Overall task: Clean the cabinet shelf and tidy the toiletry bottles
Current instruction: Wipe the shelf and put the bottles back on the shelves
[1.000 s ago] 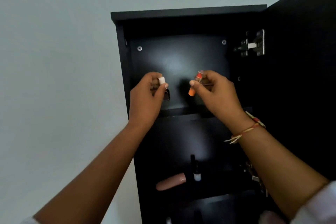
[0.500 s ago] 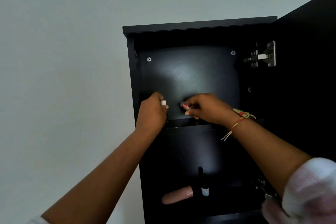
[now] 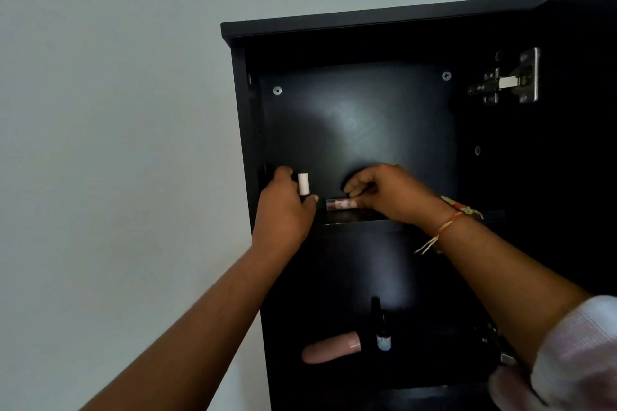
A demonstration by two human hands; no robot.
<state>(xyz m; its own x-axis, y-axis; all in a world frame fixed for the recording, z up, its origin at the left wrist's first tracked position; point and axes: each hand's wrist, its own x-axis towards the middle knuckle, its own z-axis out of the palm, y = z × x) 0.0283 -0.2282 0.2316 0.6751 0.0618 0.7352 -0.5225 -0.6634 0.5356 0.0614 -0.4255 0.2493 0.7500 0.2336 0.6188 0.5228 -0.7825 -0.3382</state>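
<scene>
Fingers [image 3: 354,188] of the right hand [image 3: 387,193] curl down over a small clear tube with a red end and a pale label [image 3: 340,203], which lies on its side on the upper black shelf [image 3: 364,222] of the cabinet; the fingertips touch the tube's right end, though whether they truly pinch it or only rest on it cannot be told. Around that wrist hangs a red and yellow thread bracelet with loose pale ends [image 3: 447,227], and further back the forearm runs into a white sleeve [image 3: 581,350]. Across from it, the left hand [image 3: 283,210] is closed around a small dark bottle with a white cylindrical cap [image 3: 303,183], held upright at the left end of the same shelf, the cap standing clear above the knuckles and the body mostly hidden in the grip. Both hands work inside the tall black wooden cabinet [image 3: 377,18], whose door stands open to the right on a silver metal hinge [image 3: 510,80]. On the lower shelf [image 3: 434,374], a pink rounded tube [image 3: 332,348] lies on its side, and just beside its right end a slim dark dropper bottle with a pale label [image 3: 380,327] stands upright. A pale grey wall [image 3: 117,143] fills the left.
</scene>
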